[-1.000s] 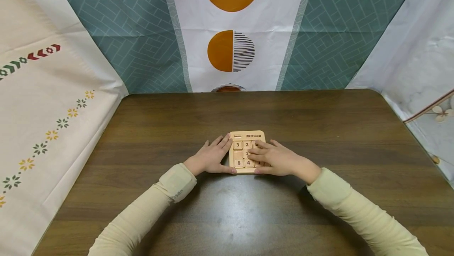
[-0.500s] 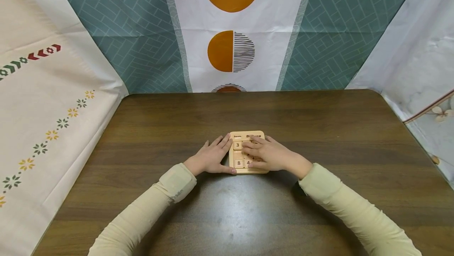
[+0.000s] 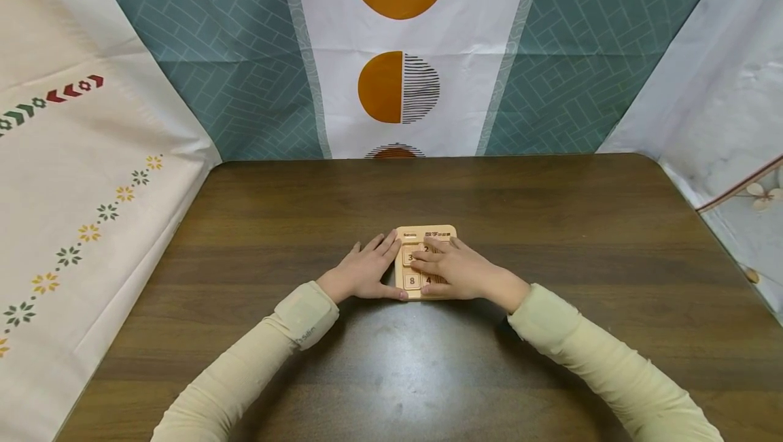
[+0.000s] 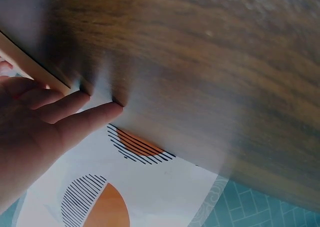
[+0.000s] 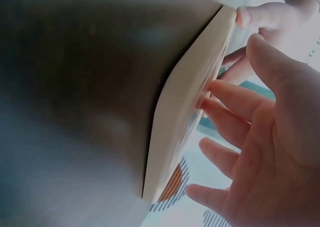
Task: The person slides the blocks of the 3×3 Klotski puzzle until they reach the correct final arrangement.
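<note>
Touched num. tiles (image 3: 412, 281) w/ R hand (image 3: 461, 273), straight-fingered & not pinching, rested spread, straight-fingered L hand (image 3: 362, 275) at left edge of tan board (image 3: 419, 231), flat on brown table (image 3: 391, 374) b/w both, & prob. had to push soft & level.

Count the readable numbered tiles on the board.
4 are readable: tile 3 at the left, tile 2 above and right of it, tile 8 below tile 3, tile 4 right of tile 8. The right hand covers part of the board, so more may be hidden.
</note>
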Demonstrator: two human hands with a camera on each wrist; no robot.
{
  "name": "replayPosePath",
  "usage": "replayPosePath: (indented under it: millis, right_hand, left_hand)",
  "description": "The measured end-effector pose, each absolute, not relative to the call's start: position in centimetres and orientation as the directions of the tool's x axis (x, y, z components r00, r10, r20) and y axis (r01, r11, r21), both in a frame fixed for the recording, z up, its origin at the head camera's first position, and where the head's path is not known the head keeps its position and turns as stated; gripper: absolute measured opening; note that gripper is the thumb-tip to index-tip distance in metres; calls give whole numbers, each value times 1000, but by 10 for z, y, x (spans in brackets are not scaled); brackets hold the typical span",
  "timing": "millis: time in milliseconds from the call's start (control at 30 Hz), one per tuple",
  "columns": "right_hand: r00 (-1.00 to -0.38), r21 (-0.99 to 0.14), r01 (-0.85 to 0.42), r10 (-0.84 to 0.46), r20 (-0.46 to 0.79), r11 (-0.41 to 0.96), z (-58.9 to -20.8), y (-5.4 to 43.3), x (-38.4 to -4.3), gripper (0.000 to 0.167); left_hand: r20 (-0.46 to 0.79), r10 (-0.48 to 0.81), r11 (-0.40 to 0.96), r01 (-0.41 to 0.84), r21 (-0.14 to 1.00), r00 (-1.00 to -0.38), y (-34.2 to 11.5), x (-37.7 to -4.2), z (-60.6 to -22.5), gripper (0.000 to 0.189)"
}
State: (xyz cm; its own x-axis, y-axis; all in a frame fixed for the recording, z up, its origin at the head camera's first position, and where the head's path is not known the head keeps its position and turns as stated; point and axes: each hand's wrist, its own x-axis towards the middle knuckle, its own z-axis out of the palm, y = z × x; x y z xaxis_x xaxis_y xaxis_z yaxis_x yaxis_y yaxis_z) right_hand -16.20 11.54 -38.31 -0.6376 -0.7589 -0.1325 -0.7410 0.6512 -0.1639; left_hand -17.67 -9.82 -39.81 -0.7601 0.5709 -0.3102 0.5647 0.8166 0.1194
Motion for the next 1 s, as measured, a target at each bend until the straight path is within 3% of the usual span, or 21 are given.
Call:
replayPosePath:
  millis: [333,633,1000]
  right_hand:
    - [-614,-163,-764,-781,-116,625,-383,120,-152,59]
    - [-713,-174,-667,-688,-135,725,-381,133,-164,58]
    - [-698,-122,-694,-705,-126,709,-383,115,-167,59]
  left_hand:
    - [-316,564,821,557,120,-763,-98,-177,-397,105]
    - [-326,557,824,556,109,-763,-97,-176,-397,104]
    - [-325,560,823,556,115,-762,-97,-176,-396,103]
